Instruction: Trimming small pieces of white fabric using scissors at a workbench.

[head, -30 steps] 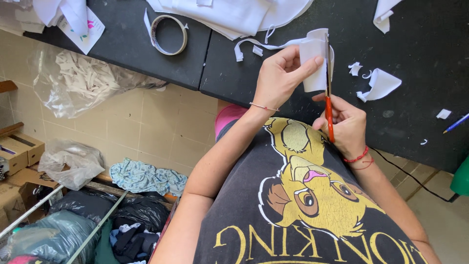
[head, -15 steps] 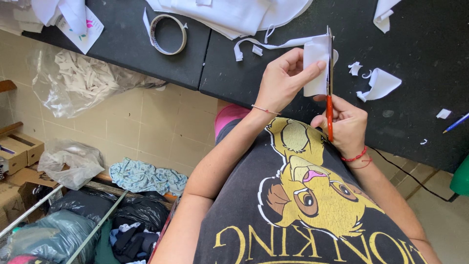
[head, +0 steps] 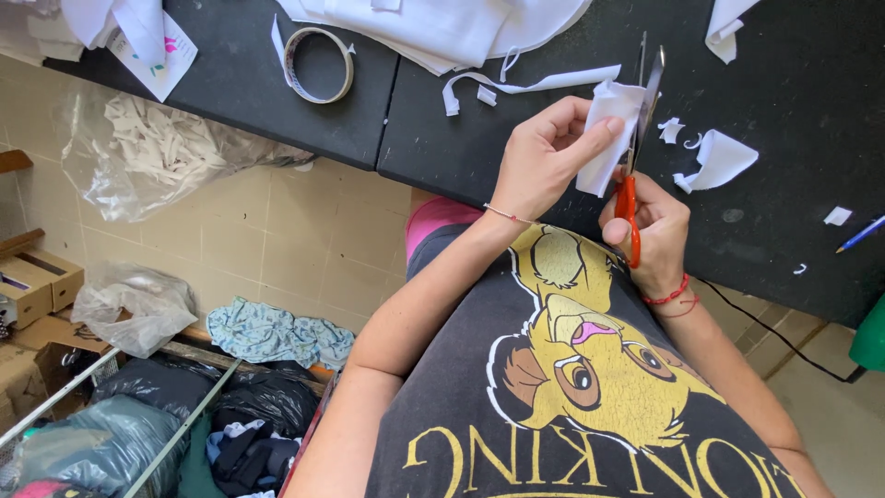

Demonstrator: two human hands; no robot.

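A small white piece of cut fabric [head: 606, 134] is pinched between the thumb and fingers of the left hand [head: 546, 159], held just above the black tabletop [head: 479, 148] near its front edge. At three o'clock of that hand, touching the fabric's right edge, a pair of orange-handled scissors with steel blades [head: 636, 148] is gripped by the right hand [head: 651, 231], whose fingers are curled tightly through the handle loops; the blades are pointed toward twelve o'clock and are parted, with the fabric set against them. At three o'clock of the scissors, scattered white fabric offcuts [head: 717, 159] are seen lying on the table. A long white fabric strip [head: 525, 85] is laid at eleven o'clock of the left hand, and farther toward ten o'clock a roll of pale tape [head: 319, 65] is seen flat on the tabletop. A blue pen [head: 861, 234] is placed well apart at three o'clock.
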